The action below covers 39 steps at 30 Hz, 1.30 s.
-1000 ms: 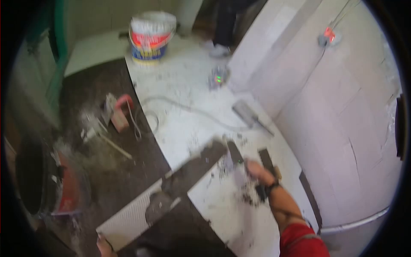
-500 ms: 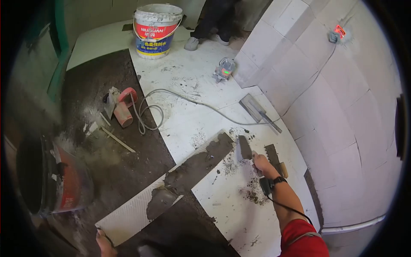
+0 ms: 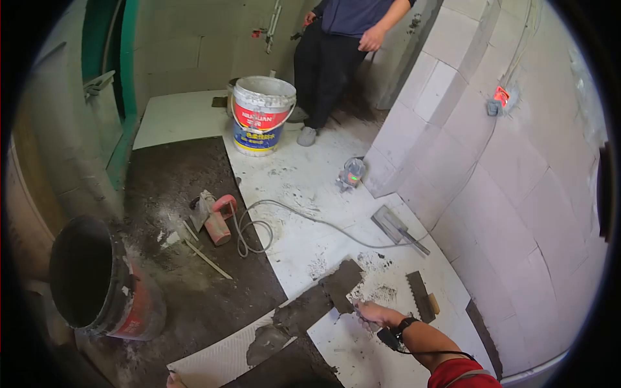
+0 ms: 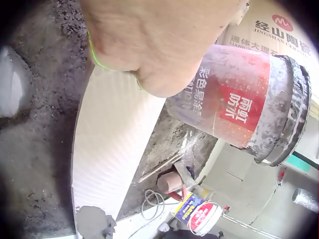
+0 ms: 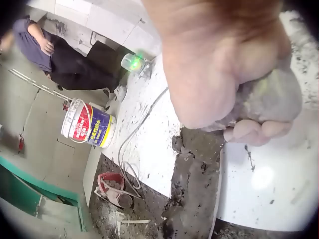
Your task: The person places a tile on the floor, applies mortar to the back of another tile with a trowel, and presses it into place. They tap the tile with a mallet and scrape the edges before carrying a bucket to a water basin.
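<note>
My left hand (image 3: 174, 380) holds the near end of a long, narrow ribbed tile strip (image 3: 206, 357), its underside facing up. In the left wrist view the palm (image 4: 144, 45) covers that end, and most of the fingers are hidden. Grey mortar (image 3: 301, 313) coats the far part of the strip, with a lump (image 3: 266, 344) farther down. My right hand (image 3: 376, 313) grips a trowel, its mortar-smeared blade (image 3: 339, 299) lying over the strip's far end. Fingers curl round the caked trowel handle (image 5: 271, 97) in the right wrist view.
A notched trowel (image 3: 422, 296) and a flat float (image 3: 394, 226) lie on the white tiles at right. A corded power tool (image 3: 218, 223), a dark bucket (image 3: 139, 307) and a labelled bucket (image 3: 262, 123) stand left and ahead. A laser level (image 3: 351, 173) sits near the wall; a person (image 3: 336, 58) stands behind.
The trowel has moved left from the bare tile onto the mortared far end of the strip. The head view has tilted up, showing more of the standing person. My left hand still holds the strip.
</note>
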Motion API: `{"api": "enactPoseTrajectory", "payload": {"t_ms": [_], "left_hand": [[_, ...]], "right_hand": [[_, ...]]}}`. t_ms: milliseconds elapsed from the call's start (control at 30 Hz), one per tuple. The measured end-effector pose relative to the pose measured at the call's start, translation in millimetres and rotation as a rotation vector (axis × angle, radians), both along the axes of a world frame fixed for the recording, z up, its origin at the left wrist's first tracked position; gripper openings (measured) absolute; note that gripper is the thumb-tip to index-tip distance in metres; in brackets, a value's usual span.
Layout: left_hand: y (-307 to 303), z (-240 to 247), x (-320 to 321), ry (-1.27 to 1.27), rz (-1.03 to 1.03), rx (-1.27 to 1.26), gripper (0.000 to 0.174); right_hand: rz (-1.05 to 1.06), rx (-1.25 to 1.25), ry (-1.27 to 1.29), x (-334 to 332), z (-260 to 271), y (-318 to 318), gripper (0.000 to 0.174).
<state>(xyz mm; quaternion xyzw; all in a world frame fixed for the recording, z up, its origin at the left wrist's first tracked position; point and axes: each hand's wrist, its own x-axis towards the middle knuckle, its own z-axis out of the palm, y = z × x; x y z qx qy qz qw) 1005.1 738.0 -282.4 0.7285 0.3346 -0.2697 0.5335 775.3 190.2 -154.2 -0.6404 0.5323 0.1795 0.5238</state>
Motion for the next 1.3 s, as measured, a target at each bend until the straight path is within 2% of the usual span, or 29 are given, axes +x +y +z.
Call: {"api": "enactPoseTrajectory", "payload": {"t_ms": [67, 167, 200, 367, 433, 467, 500, 533, 600, 633, 667, 700, 733, 767, 800, 833, 900, 967, 1033, 1067, 1200, 1267, 1300], "left_hand": [[7, -8, -5, -0.002, -0.027, -0.011, 0.060], [3, -9, -9, 0.000, -0.014, -0.036, 0.057], [8, -21, -10, -0.022, -0.021, -0.069, 0.056], [38, -103, -7, -0.104, 0.023, -0.186, 0.052], [47, -113, -5, -0.897, -0.733, 0.102, 0.050], [17, -56, -10, -0.895, -0.722, 0.116, 0.050], [2, -23, -11, -0.491, -0.361, 0.004, 0.050], [4, -11, -13, -0.088, 0.001, -0.104, 0.051], [23, -58, -6, -0.109, 0.007, -0.082, 0.044], [29, -77, -6, -0.127, -0.003, -0.072, 0.039], [28, -74, -10, -0.111, 0.000, -0.054, 0.039], [17, -50, -14, -0.134, 0.003, -0.156, 0.040], [12, -28, -18, -0.153, 0.003, -0.251, 0.041], [4, -20, -17, -0.189, 0.051, -0.232, 0.040], [0, -14, -18, -0.215, 0.085, -0.207, 0.039], [6, -12, -19, -0.206, 0.020, -0.262, 0.038], [-7, 25, -21, -0.178, 0.003, -0.343, 0.038], [-8, 20, -21, -0.118, 0.032, -0.373, 0.039], [0, 17, -20, -0.118, 0.067, -0.369, 0.039], [-2, 20, -20, -0.131, 0.054, -0.347, 0.039], [1, 12, -22, -0.141, 0.079, -0.316, 0.038], [-5, 18, -20, -0.157, 0.096, -0.353, 0.038], [-5, 22, -21, -0.153, 0.104, -0.344, 0.038]], "right_hand": [[-0.015, 0.041, -0.006, -5, -8, 8, 0.057], [0.049, 0.016, 0.023, -9, -5, 13, 0.056], [0.034, 0.073, 0.001, -11, -6, 10, 0.056], [0.077, 0.019, 0.055, -8, 6, 18, 0.053], [0.007, 0.073, -0.009, -12, -1, 22, 0.052], [0.002, 0.052, -0.021, -13, -7, 20, 0.051], [0.020, 0.064, -0.024, -12, -7, 16, 0.051], [0.020, 0.072, 0.017, -14, -6, 12, 0.050], [0.000, 0.108, 0.075, -9, 6, 12, 0.052], [0.007, 0.121, 0.084, -14, -7, 3, 0.052], [0.108, 0.063, 0.041, -21, -27, -9, 0.053], [0.204, 0.016, 0.007, -36, -44, -8, 0.054], [0.103, 0.056, 0.048, -33, -26, 10, 0.054], [0.008, 0.081, 0.081, -12, 3, 14, 0.054], [0.302, -0.090, -0.044, -17, -2, 3, 0.051], [0.368, -0.137, -0.218, -37, -32, -17, 0.052], [0.053, 0.161, 0.032, -21, 15, -1, 0.045], [0.010, 0.194, 0.032, -23, 26, 3, 0.041], [-0.276, 0.392, 0.000, -12, 32, 17, 0.036], [-0.313, 0.396, 0.003, -8, 28, 23, 0.030], [-0.241, 0.368, 0.042, 8, 29, 54, 0.028], [0.092, 0.297, 0.028, 19, 34, 79, 0.031], [0.100, 0.306, 0.035, 25, 36, 97, 0.031]]}}
